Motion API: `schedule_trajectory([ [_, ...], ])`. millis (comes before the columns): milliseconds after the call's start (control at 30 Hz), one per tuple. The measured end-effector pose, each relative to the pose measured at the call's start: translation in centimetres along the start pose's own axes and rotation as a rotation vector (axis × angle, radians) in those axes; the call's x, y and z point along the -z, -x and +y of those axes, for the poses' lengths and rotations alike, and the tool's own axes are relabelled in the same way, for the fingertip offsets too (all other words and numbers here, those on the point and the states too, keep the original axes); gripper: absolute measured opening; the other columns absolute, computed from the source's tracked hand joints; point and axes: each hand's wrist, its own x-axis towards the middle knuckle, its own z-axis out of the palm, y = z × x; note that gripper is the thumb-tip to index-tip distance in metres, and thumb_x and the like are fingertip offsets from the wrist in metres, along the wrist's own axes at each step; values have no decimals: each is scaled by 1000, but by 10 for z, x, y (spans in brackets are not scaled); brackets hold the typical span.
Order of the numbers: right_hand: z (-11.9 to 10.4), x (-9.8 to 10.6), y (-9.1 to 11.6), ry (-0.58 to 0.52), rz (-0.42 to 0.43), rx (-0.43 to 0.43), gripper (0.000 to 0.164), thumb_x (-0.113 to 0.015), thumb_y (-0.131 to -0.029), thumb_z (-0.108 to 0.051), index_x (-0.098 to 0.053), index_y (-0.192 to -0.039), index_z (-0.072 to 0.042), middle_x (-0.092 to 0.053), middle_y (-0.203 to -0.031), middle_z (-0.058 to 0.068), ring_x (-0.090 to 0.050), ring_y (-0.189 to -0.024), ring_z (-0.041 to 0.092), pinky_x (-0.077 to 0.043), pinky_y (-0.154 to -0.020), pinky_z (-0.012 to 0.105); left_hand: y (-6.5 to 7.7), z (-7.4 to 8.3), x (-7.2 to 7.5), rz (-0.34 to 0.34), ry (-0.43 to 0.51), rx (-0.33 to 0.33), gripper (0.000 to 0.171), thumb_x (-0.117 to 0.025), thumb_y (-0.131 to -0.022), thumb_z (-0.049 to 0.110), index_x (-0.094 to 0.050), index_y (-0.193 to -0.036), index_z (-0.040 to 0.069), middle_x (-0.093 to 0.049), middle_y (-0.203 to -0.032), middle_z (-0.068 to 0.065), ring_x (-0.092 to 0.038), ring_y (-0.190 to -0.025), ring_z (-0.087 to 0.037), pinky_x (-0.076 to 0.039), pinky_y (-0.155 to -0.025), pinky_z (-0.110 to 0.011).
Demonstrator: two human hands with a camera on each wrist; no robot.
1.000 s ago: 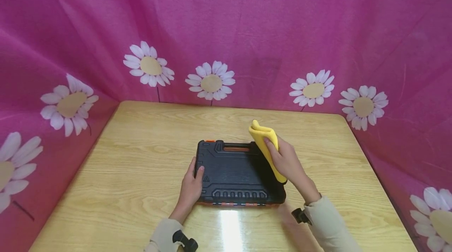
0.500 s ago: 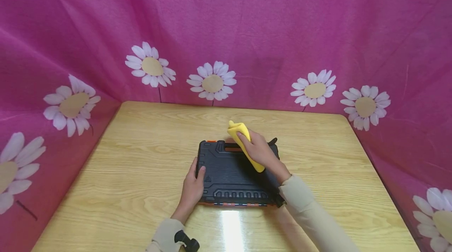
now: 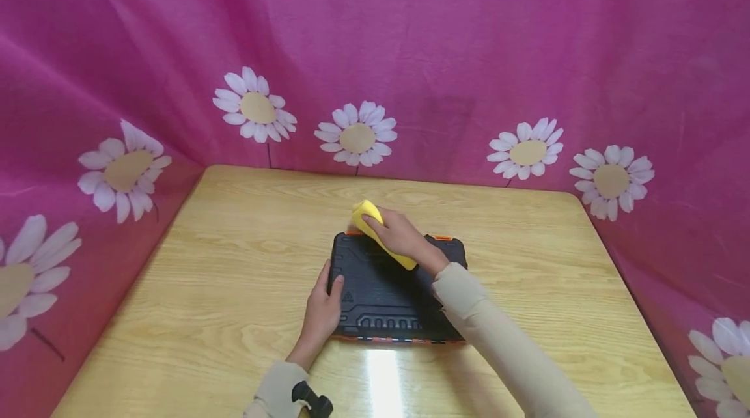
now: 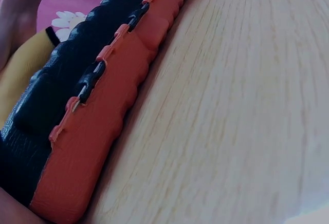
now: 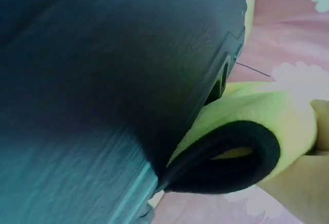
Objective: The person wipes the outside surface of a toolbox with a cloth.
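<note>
A black hard plastic tool case (image 3: 369,288) with orange trim lies flat on the table. My left hand (image 3: 322,306) grips its left edge, thumb on the lid and fingers along the side. In my right hand (image 3: 404,237) is a folded yellow cleaning cloth (image 3: 362,214), held over the far part of the lid and covering the carry handle from the head view. The right wrist view shows the cloth (image 5: 288,111), its looped black border right at the lid's surface. The left wrist view looks along the hinged side of the case (image 4: 97,116), black above and orange-red below.
The wood-grain table (image 3: 234,242) stretches around the case on every side. A pink curtain (image 3: 433,47) printed with white daisies stands behind it and along both sides. A bright reflection lies on the tabletop just in front of the case.
My right hand has swept the cloth leftward across the lid, from the right side toward the far left corner. My left hand keeps its grip and the case stays in place.
</note>
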Motion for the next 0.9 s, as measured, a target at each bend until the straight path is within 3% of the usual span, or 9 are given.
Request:
schedule_trajectory([
  [300, -14, -20, -27, 131, -126, 47, 29, -49, -107, -29, -63, -115, -5, -52, -78, 3, -49, -67, 18, -41, -65, 30, 0, 2, 0, 8, -4, 21, 59, -46, -107, 29, -28, -157, 3, -32, -157, -22, -28, -144, -40, -24, -116, -55],
  [433, -23, -27, -32, 219, -221, 90, 25, -50, -106, -28, -61, -111, -7, -47, -76, 3, -49, -71, 19, -41, -71, 32, -1, 3, -1, 11, -6, 34, 60, -47, -107, 29, -28, -157, 3, -32, -157, -21, -28, -145, -39, -24, -116, -54],
  [600, -29, -34, -34, 374, -325, 107, 34, -49, -106, -32, -59, -129, -10, -60, -94, 8, -59, -97, 25, -45, -90, 46, -1, 3, -2, -18, -6, 57, 60, -43, -108, 29, -24, -158, 3, -27, -160, -18, -23, -147, -37, -22, -117, -53],
  [667, -29, -36, -34, 417, -334, 94, 42, -49, -106, -34, -55, -140, -9, -64, -111, 11, -59, -110, 28, -44, -96, 53, -1, 3, -2, -27, -5, 62, 59, -41, -109, 30, -22, -159, 4, -25, -161, -17, -22, -147, -36, -21, -117, -52],
  [733, -27, -36, -34, 431, -328, 91, 46, -49, -106, -36, -52, -144, -9, -64, -116, 14, -59, -112, 29, -45, -96, 52, -1, 4, -1, -31, -6, 63, 59, -39, -109, 30, -21, -159, 4, -25, -162, -17, -21, -147, -36, -20, -117, -52],
  [833, -22, -35, -34, 389, -297, 104, 37, -50, -106, -34, -59, -132, -10, -63, -97, 10, -60, -96, 25, -47, -87, 42, -1, 4, 1, -31, -6, 55, 58, -38, -109, 29, -22, -158, 3, -25, -161, -19, -22, -147, -36, -21, -117, -53],
  [900, -18, -32, -34, 347, -287, 126, 26, -51, -106, -31, -61, -118, -11, -54, -82, 6, -56, -85, 22, -44, -80, 38, -1, 4, 2, -29, -10, 47, 56, -38, -109, 27, -22, -159, 5, -27, -161, -18, -24, -146, -37, -23, -116, -54],
])
